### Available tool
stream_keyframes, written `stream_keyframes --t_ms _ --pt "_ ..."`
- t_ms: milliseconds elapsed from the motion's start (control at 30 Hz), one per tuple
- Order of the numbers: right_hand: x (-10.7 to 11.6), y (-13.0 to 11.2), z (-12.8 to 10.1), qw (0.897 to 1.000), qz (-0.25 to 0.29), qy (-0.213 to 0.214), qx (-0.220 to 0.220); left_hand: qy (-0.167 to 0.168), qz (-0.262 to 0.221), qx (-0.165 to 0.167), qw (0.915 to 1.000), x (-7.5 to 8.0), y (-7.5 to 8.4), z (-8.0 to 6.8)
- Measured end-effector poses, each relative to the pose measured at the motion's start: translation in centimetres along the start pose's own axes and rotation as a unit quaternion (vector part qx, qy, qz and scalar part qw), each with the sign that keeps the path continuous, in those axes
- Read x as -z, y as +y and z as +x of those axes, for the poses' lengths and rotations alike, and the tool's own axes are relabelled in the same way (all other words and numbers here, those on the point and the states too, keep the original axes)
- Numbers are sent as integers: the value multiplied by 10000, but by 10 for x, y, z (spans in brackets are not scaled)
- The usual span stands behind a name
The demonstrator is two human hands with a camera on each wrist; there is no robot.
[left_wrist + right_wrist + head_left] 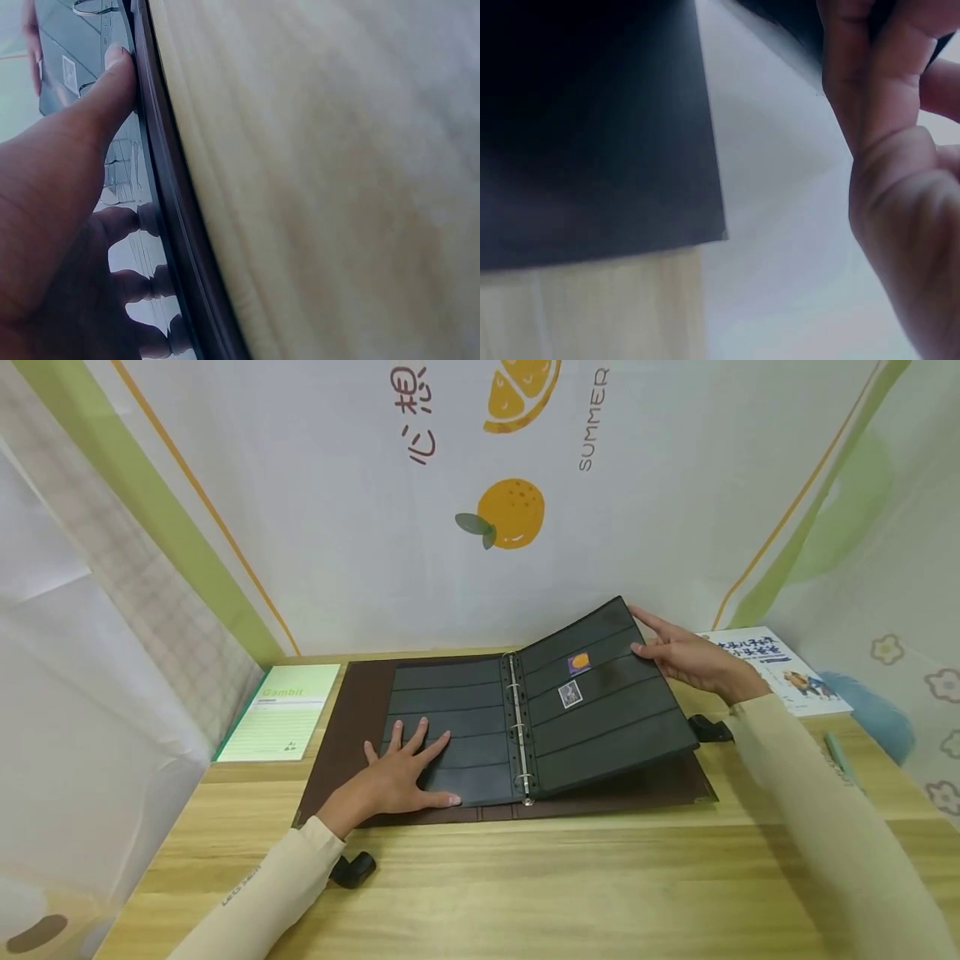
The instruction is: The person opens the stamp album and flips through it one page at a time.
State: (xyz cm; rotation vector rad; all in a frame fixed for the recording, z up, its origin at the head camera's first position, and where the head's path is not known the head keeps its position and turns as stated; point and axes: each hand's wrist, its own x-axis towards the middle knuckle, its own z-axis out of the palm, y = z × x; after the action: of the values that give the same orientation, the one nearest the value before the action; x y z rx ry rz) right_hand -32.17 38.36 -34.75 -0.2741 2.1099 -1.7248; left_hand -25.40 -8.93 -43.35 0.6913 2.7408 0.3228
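Note:
A brown stamp album (324, 743) lies open on the table, with metal rings (517, 727) down its middle. My left hand (397, 777) rests with spread fingers on the black left page (450, 689), thumb near its lower edge; in the left wrist view the thumb lies along the album cover's edge (184, 210). My right hand (686, 656) pinches the upper outer edge of the right page (607, 735), which is tilted up off the cover. That page carries a purple-and-orange stamp (579, 662) and a grey stamp (570, 694). In the right wrist view the black sheet (607, 150) hangs beside the curled fingers.
A pale green notepad (281, 714) lies left of the album. At the right are a book with a white cover (787, 668), a slim green object (842, 758) and something blue and fluffy (873, 714). A printed curtain (360, 543) hangs behind the table.

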Motion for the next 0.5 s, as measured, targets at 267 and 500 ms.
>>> stream_keyframes --t_ms 267,500 --pt "-9 -28 3 9998 -171 -9 95 8 -11 -10 10000 -1 0 0" --pt "-23 -61 13 9992 -334 -161 127 -9 23 -30 10000 -2 -2 3"
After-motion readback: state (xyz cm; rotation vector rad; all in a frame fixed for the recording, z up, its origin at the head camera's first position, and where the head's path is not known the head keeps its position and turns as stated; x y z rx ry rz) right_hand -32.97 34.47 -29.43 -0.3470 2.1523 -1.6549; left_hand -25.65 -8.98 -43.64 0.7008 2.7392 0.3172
